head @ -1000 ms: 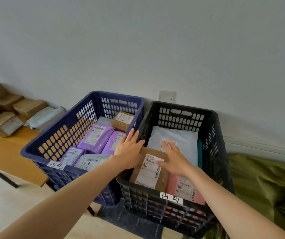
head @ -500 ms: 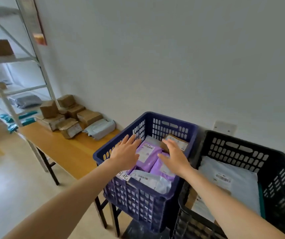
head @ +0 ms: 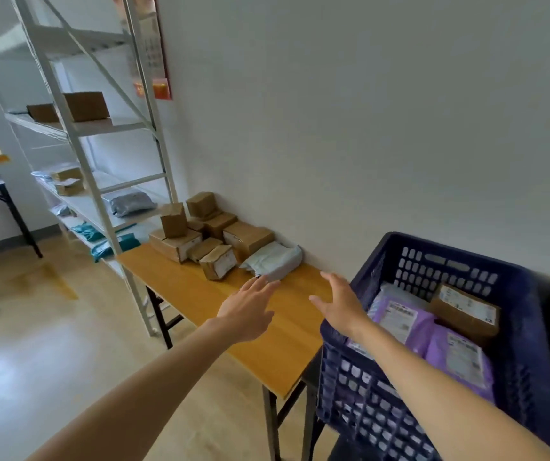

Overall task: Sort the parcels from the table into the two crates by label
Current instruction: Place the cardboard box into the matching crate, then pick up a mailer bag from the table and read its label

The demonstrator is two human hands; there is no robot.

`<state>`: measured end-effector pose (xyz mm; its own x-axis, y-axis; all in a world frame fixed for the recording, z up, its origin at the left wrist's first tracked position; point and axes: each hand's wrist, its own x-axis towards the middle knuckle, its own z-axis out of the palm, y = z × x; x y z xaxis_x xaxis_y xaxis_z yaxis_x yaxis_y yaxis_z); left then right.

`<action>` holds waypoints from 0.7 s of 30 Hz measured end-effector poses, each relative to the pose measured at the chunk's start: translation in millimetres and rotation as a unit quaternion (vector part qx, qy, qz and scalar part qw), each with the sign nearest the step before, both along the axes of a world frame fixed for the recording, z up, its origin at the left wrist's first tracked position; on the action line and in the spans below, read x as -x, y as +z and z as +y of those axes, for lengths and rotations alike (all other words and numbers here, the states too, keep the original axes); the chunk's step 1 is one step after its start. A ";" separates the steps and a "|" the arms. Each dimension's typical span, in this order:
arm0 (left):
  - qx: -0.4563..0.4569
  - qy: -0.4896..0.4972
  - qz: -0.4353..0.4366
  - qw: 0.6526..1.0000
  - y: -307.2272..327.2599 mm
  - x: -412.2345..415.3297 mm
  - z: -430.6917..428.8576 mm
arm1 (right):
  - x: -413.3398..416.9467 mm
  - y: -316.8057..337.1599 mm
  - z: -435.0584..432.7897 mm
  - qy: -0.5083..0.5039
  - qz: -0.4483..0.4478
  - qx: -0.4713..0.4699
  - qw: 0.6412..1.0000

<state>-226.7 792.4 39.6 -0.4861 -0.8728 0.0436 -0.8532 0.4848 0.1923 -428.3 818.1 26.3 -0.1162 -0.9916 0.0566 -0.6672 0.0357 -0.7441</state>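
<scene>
Both the left hand (head: 250,311) and right hand (head: 340,306) hover empty, fingers spread, above the wooden table (head: 220,304); brown cardboard parcels (head: 200,234) and a grey plastic mailer (head: 273,259) lie at its far end, beside the blue plastic crate (head: 526,327)

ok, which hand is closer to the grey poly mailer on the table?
Left. The left hand has its fingertips just short of the grey poly mailer. The right hand hovers farther to the right, by the blue crate.
</scene>
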 end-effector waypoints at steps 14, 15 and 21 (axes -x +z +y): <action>-0.167 0.079 0.145 0.972 -49.8 -72.7 -135.7 | -74.5 -49.1 -155.7 -0.052 -0.070 -0.136 0.987; -0.170 0.080 0.140 0.972 -51.9 -73.3 -150.8 | -73.9 -53.0 -171.4 -0.058 -0.069 -0.145 0.985; -0.193 0.085 0.120 0.970 -61.3 -66.4 -254.1 | -57.1 -72.8 -261.2 -0.086 -0.090 -0.179 0.976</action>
<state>-160.4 538.3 -21.7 -0.3507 -0.9132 -0.2075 -0.8222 0.1942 0.5351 -371.1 557.0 -46.5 -0.2590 -0.9091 -0.3264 -0.4873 0.4148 -0.7685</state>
